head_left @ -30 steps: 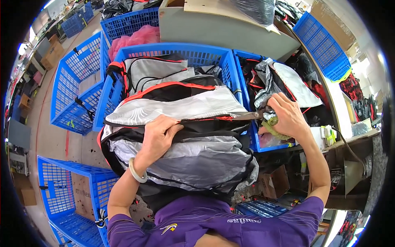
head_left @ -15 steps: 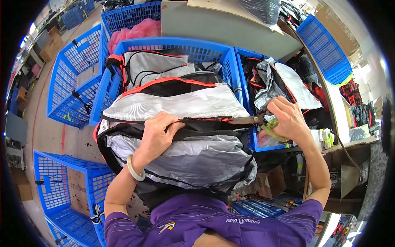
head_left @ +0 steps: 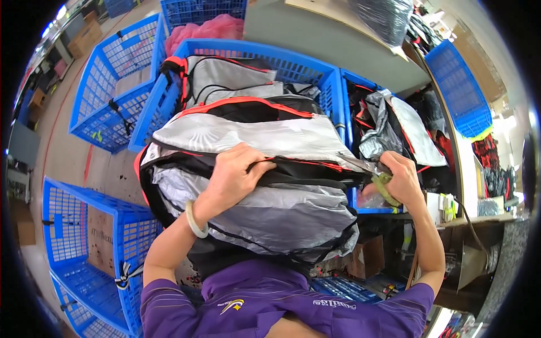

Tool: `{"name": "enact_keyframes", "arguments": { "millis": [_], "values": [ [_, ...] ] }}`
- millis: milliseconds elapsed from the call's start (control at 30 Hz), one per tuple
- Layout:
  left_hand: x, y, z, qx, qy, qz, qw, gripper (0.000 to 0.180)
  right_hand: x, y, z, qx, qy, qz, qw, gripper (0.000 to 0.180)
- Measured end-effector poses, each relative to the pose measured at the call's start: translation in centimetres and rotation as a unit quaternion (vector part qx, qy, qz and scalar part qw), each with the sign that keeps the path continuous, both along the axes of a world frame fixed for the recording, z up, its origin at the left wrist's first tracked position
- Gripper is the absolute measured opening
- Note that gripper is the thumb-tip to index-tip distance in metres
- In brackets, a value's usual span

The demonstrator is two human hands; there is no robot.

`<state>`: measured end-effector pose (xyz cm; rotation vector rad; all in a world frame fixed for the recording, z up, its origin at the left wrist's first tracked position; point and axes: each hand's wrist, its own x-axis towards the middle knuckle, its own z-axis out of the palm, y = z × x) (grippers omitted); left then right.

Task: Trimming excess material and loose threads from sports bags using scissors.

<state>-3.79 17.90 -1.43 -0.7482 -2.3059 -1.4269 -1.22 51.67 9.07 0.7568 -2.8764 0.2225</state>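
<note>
A large grey, black and red bag (head_left: 265, 203) lies across my lap, its far end resting on the rim of a blue crate (head_left: 329, 76). My left hand (head_left: 236, 172) grips the black opening edge on top of the bag, a pale bangle on the wrist. At the bag's right end, my right hand (head_left: 403, 180) pinches a yellow-green strap piece (head_left: 385, 186) together with crinkled silver fabric. Another grey bag with red trim (head_left: 225, 79) lies inside the crate behind.
Blue mesh crates surround me: one at the left (head_left: 110, 84), one at the lower left (head_left: 67, 248), one to the right holding dark and silver fabric (head_left: 394, 124). Pink cloth (head_left: 203, 28) fills a crate at the back. A grey table (head_left: 332, 34) stands beyond.
The bag has shifted slightly toward me and lower. Both hands keep the same grips, the right hand still at the strap end.
</note>
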Motion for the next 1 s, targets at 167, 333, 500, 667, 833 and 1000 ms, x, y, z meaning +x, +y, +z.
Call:
{"name": "enact_keyframes", "arguments": {
  "millis": [167, 333, 500, 667, 833, 1000],
  "values": [
    [0.1, 0.2, -0.3, -0.003, 0.001, 0.005, 1.0, 0.012, -1.7, -4.2, 1.1, 0.027, -0.062, 0.036, 0.997, 0.072],
    [0.3, 0.3, -0.6, 0.025, 0.027, 0.024, 0.999, 0.014, -5.2, -5.0, 1.5, 0.071, -0.251, 0.013, 0.965, 0.074],
    [0.5, 0.4, -0.4, 0.027, 0.031, 0.028, 0.999, 0.018, -6.2, -6.6, 1.1, 0.063, -0.211, 0.102, 0.97, 0.074],
    [0.3, 0.3, -0.7, 0.044, 0.044, 0.027, 0.998, 0.019, -6.7, -7.1, 1.2, 0.078, -0.252, 0.118, 0.957, 0.072],
    [0.2, 0.0, -0.5, 0.047, 0.024, 0.026, 0.998, 0.02, -6.9, -7.7, 1.6, 0.086, -0.284, 0.111, 0.948, 0.071],
    [-0.1, -0.1, -0.7, 0.042, 0.034, 0.027, 0.998, 0.021, -6.8, -7.4, 1.3, 0.056, -0.305, 0.102, 0.945, 0.068]
  ]
}}
